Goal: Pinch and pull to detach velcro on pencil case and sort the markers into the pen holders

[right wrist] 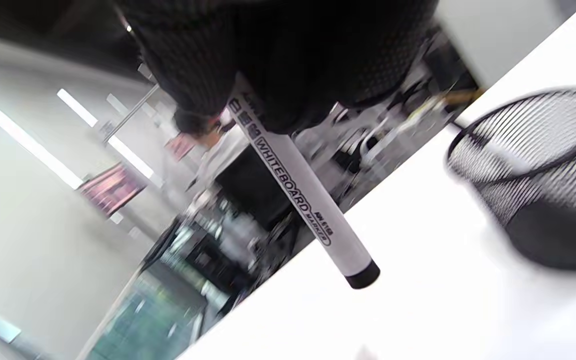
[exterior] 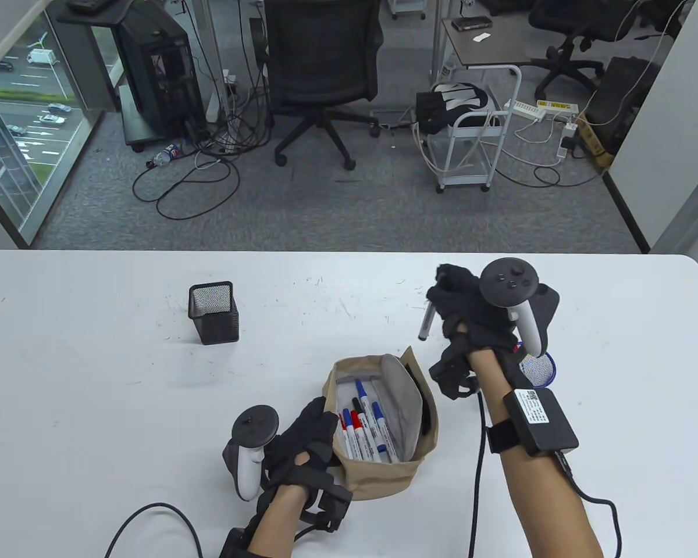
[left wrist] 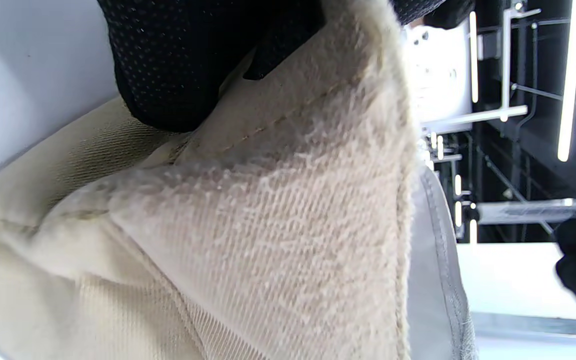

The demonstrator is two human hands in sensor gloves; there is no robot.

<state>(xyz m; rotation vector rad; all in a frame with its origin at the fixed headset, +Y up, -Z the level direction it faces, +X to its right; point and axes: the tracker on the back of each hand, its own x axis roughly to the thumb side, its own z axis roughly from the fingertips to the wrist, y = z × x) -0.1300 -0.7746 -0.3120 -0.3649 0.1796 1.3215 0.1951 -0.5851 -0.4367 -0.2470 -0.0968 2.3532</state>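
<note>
Table camera overhead, wrist cameras close, tilted

Black mesh gloves, bare forearms, grey-handled trackers point(exterior: 509, 290), black wrist box point(exterior: 540, 421), cables.

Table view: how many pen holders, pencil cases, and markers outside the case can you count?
Pen holders: 2, the square pen holder and the round pen holder
Pencil cases: 1, the open pencil case
Markers outside the case: 1, the marker held by the right hand
Total: 4
</note>
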